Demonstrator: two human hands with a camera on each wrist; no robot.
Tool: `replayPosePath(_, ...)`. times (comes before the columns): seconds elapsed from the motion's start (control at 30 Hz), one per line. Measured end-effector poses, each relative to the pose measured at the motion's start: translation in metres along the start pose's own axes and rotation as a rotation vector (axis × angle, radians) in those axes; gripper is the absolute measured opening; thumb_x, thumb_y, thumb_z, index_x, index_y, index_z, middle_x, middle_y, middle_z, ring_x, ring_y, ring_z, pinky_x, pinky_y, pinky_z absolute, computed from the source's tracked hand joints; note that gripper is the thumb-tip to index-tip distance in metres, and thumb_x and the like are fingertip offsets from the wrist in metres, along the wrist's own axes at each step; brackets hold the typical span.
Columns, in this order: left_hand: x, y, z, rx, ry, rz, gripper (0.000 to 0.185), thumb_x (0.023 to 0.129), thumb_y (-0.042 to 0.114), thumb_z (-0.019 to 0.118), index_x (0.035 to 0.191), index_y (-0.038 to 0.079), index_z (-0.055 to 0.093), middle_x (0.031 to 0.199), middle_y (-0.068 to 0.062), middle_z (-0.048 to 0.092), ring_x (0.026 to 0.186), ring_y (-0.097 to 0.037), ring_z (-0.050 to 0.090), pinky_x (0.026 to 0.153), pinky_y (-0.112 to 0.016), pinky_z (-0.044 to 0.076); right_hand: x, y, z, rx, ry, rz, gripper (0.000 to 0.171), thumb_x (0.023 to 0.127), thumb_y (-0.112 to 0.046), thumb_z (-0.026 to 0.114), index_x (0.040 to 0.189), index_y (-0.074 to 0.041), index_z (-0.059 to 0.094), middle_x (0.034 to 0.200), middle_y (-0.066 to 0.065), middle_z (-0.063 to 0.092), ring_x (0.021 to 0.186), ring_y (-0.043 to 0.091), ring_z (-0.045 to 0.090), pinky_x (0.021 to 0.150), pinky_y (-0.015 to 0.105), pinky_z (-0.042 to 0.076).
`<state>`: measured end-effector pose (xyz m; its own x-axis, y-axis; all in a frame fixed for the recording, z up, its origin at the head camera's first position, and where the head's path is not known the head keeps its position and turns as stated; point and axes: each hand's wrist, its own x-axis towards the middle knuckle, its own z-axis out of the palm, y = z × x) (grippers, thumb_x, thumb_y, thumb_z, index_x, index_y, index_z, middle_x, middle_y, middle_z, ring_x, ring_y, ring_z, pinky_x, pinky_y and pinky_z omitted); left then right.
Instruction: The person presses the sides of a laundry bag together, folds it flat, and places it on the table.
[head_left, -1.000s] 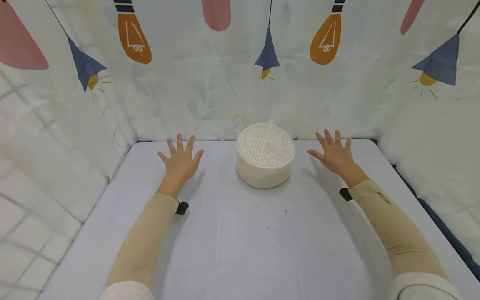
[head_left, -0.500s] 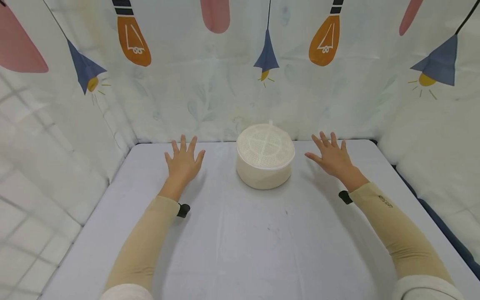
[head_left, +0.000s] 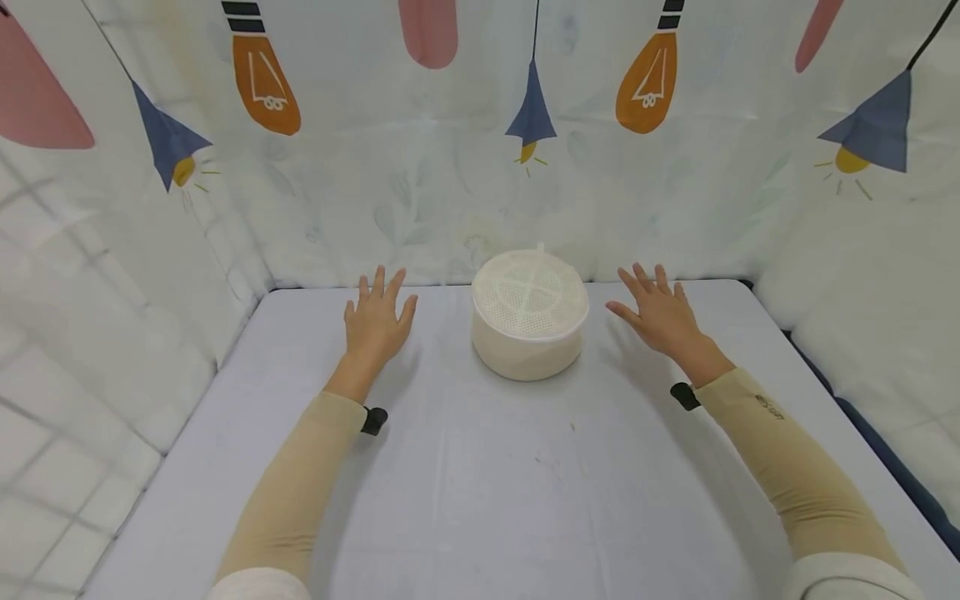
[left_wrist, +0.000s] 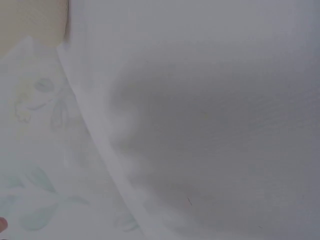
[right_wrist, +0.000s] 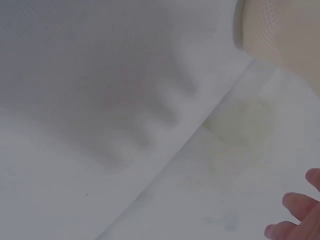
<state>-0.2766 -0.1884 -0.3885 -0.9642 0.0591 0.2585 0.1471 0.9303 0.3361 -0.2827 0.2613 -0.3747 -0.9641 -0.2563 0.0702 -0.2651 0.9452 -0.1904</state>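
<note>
A: Start at nine o'clock. What is the left hand doing?

B: It hovers palm down over the pale table, fingers straight and close together, gripping nothing. It sits well apart from the round mesh case, which is at three o'clock from it.

A: And the case itself?

B: It stands at about twelve o'clock on the table, near the far edge, just in front of the printed curtain. It is a cream drum shape, flat netted top up, with a small tab at its back rim.

A: How would it handle, do you think?

B: I'd judge it light and soft. The wall looks like thin fabric mesh, so it would likely dent under a squeeze. The top rim seems the stiffest part; taking it with one palm on each side, at nine and three o'clock of the wall, looks safest. Not slippery, hardly fragile.

A: And the right hand?

B: At three o'clock from the case, near it but not touching. Fingers are spread and straight, empty. The right wrist view catches the case's mesh wall at its upper right corner and fingertips at the lower right.
</note>
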Motion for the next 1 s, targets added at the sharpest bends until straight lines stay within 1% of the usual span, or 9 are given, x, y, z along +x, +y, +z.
replayPosePath(0.17, -0.001, 0.005, -0.003, -0.024, 0.028, 0.022, 0.059, 0.110, 0.043, 0.041, 0.162, 0.017, 0.032, 0.168, -0.018, 0.018, 0.152, -0.048, 0.014, 0.112, -0.074, 0.022, 0.001, -0.005, -0.002, 0.033, 0.027, -0.013, 0.080, 0.107, -0.060, 0.036, 0.164, -0.007, 0.018, 0.168, 0.023, 0.010, 0.152, 0.050, -0.002, 0.117, 0.071, 0.004)
replayPosePath(0.3, -0.001, 0.007, -0.003, -0.027, 0.036, 0.022, 0.057, 0.110, 0.043, 0.041, 0.161, 0.017, 0.035, 0.167, -0.018, 0.022, 0.151, -0.048, 0.020, 0.112, -0.071, 0.026, 0.002, -0.009, -0.003, 0.060, 0.044, -0.037, 0.078, 0.108, -0.057, 0.038, 0.164, -0.007, 0.020, 0.168, 0.023, 0.013, 0.152, 0.050, 0.001, 0.118, 0.070, 0.005)
replayPosePath(0.37, -0.001, 0.007, -0.003, -0.044, 0.045, 0.025, 0.056, 0.110, 0.041, 0.042, 0.160, 0.016, 0.037, 0.166, -0.019, 0.026, 0.149, -0.047, 0.024, 0.112, -0.069, 0.028, 0.002, -0.011, -0.004, 0.076, 0.050, -0.049, 0.077, 0.108, -0.056, 0.039, 0.164, -0.006, 0.021, 0.167, 0.024, 0.014, 0.152, 0.050, 0.002, 0.118, 0.069, 0.007)
replayPosePath(0.53, 0.000, 0.008, 0.001, -0.148, 0.063, 0.029, 0.055, 0.109, 0.038, 0.046, 0.159, 0.015, 0.040, 0.160, -0.017, 0.039, 0.143, -0.043, 0.040, 0.113, -0.059, 0.035, 0.002, -0.013, -0.007, 0.139, 0.047, -0.069, 0.076, 0.109, -0.054, 0.040, 0.163, -0.004, 0.023, 0.167, 0.025, 0.016, 0.152, 0.049, 0.006, 0.117, 0.069, 0.013)
replayPosePath(0.63, -0.001, 0.011, 0.002, -0.208, 0.071, 0.023, 0.053, 0.109, 0.036, 0.048, 0.158, 0.015, 0.042, 0.157, -0.015, 0.045, 0.140, -0.040, 0.045, 0.113, -0.055, 0.038, 0.002, -0.014, -0.007, 0.164, 0.033, -0.071, 0.077, 0.108, -0.056, 0.038, 0.163, -0.004, 0.022, 0.168, 0.023, 0.015, 0.153, 0.047, 0.006, 0.116, 0.070, 0.015)
replayPosePath(0.8, -0.002, 0.017, 0.001, -0.259, 0.092, 0.029, 0.052, 0.108, 0.035, 0.049, 0.156, 0.015, 0.045, 0.154, -0.014, 0.049, 0.139, -0.040, 0.047, 0.112, -0.055, 0.039, 0.001, -0.016, -0.008, 0.201, 0.004, -0.058, 0.079, 0.108, -0.059, 0.035, 0.164, -0.007, 0.019, 0.169, 0.019, 0.013, 0.154, 0.046, 0.005, 0.114, 0.072, 0.019)
replayPosePath(0.9, -0.001, 0.021, 0.002, -0.301, 0.114, 0.044, 0.051, 0.108, 0.034, 0.051, 0.155, 0.015, 0.047, 0.151, -0.014, 0.053, 0.135, -0.039, 0.052, 0.107, -0.056, 0.044, 0.000, -0.017, -0.009, 0.236, 0.002, -0.054, 0.077, 0.108, -0.057, 0.039, 0.164, -0.008, 0.019, 0.169, 0.018, 0.013, 0.154, 0.044, 0.008, 0.115, 0.070, 0.019)
replayPosePath(1.0, 0.000, 0.025, 0.003, -0.356, 0.134, 0.064, 0.050, 0.107, 0.030, 0.053, 0.154, 0.014, 0.048, 0.147, -0.011, 0.058, 0.130, -0.037, 0.056, 0.100, -0.057, 0.048, 0.000, -0.020, -0.009, 0.279, 0.009, -0.065, 0.076, 0.107, -0.053, 0.046, 0.164, -0.009, 0.020, 0.169, 0.018, 0.014, 0.153, 0.043, 0.013, 0.118, 0.065, 0.019)
